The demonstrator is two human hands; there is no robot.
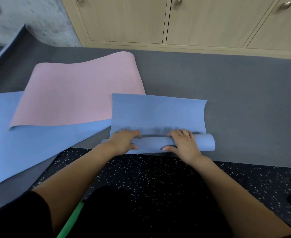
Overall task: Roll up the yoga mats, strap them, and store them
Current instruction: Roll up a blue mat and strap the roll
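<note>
Atop blue roll, left hand, right hand grip.

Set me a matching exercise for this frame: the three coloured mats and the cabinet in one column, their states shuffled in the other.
Things
1. pink mat
2. right blue mat
3. left blue mat
4. cabinet

States
A. near end rolled up
B. doors shut
C. lies across a blue mat, covering much of it
D. spread out, partly covered by the pink one

Pairs: 1-C, 2-A, 3-D, 4-B
</note>
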